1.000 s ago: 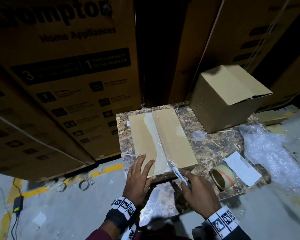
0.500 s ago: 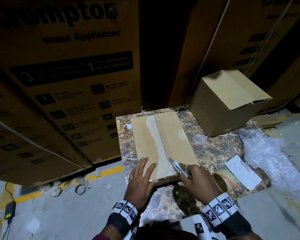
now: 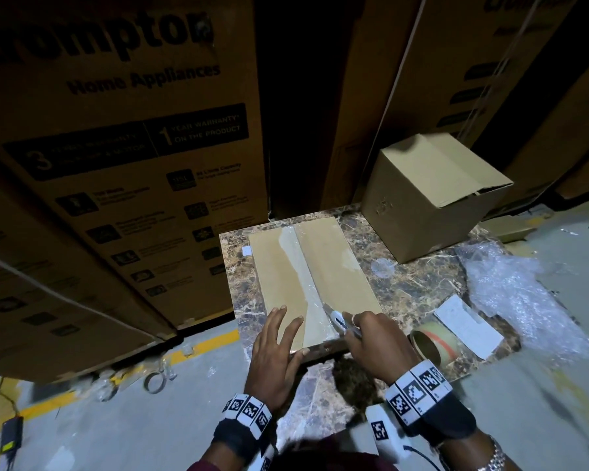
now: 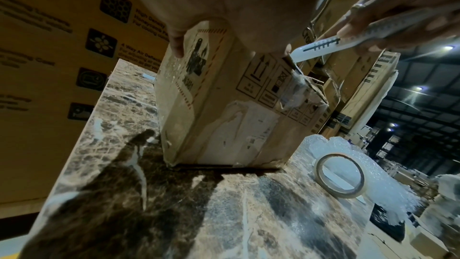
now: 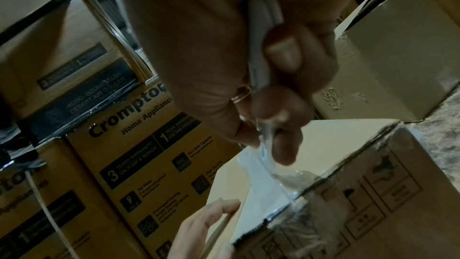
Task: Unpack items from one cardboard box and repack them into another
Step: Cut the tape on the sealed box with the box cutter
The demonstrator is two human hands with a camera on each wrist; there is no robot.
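My right hand (image 3: 374, 341) has its grip closed around a white plastic box cutter (image 3: 337, 319), the blade at the near end of the clear tape seam on the long flat brown cardboard box (image 3: 340, 266). My left hand (image 3: 276, 348) lies flat with straight fingers on the box top, near its front edge. The box stands on the marble-pattern table (image 3: 419, 294). I judge the task is only beginning: this box is still sealed, nothing is unpacked, and the second, cube-shaped cardboard box (image 3: 432, 195) waits behind with its flaps untaped.
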